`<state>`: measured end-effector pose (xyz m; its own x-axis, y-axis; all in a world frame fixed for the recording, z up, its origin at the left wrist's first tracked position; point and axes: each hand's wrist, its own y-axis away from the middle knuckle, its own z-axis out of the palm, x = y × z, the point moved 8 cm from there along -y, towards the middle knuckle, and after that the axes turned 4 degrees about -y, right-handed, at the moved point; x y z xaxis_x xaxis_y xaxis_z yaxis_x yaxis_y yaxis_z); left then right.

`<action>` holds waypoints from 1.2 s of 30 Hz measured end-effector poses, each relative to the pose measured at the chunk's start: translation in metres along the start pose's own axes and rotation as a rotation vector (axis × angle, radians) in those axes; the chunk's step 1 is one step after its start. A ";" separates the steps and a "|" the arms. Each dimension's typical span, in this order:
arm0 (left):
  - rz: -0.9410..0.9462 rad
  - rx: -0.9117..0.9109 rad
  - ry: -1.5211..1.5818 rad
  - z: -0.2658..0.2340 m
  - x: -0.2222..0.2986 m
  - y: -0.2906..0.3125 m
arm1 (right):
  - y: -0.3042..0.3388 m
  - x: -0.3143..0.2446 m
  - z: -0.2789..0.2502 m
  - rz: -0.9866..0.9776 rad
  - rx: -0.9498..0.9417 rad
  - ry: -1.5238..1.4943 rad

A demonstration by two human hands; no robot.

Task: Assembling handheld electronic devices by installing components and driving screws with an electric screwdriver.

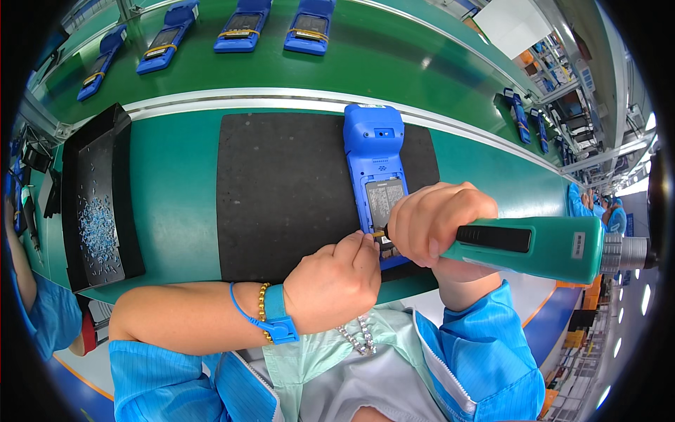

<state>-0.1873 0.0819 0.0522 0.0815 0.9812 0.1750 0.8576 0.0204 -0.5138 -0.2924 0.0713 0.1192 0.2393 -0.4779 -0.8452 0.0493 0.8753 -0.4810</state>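
I see the right hand point(436, 221) wrapped around a green electric screwdriver point(534, 247), its tip on the blue handheld device point(375, 158) lying back-up on the black mat point(281, 197) mid-bench, while the left hand point(334, 281) pinches closed beside the tip, apparently steadying it.

Left forearm lay bare across the lower view, elbow to the left, sleeve pushed up; the left hand point(336, 280) was curled, thumb and forefinger pinched together. The right hand point(437, 219) was closed in a fist, knuckles upward, its forearm sleeved in blue.
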 end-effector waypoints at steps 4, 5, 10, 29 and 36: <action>0.000 0.015 -0.020 0.000 0.000 -0.001 | -0.002 -0.007 -0.002 0.053 0.040 0.030; 0.005 0.021 -0.033 0.000 0.001 -0.001 | -0.003 -0.010 -0.003 0.046 0.058 -0.046; -0.021 -0.038 -0.062 -0.001 0.000 -0.002 | -0.007 -0.038 -0.012 -0.036 0.013 -0.055; 0.062 -0.192 -0.075 0.018 0.004 -0.026 | 0.035 -0.021 -0.066 -0.019 0.138 -0.120; 0.056 -0.216 -0.068 0.019 0.004 -0.027 | 0.035 -0.023 -0.066 0.055 0.160 -0.038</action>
<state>-0.2198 0.0893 0.0506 0.1037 0.9904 0.0912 0.9420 -0.0684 -0.3285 -0.3605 0.1085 0.1064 0.2824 -0.4281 -0.8585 0.1878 0.9023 -0.3881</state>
